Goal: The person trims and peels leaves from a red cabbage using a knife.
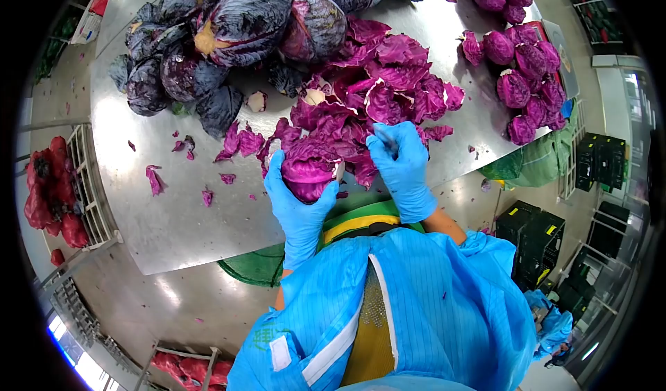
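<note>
A bright purple radicchio-like head [309, 169] sits in my left hand [298, 200], which wears a blue glove and has its fingers wrapped round the head's left and lower sides. To the right, my right hand [401, 165], gloved too, is curled closed with its fingertips pinched together, apart from the head. Something small and dark shows at its fingers, too unclear to name. Just beyond both hands lies a heap of loose purple leaves [395, 65]. A cut pale stem piece [257, 101] rests on the metal table [187, 217].
Large dark purple cabbages [250, 23] are piled at the table's back left. Trimmed purple heads [531, 61] stand at the right edge, near a green bag [548, 158]. Black crates [531, 242] and a person in blue [553, 328] are at the right; red sacks [52, 183] at the left.
</note>
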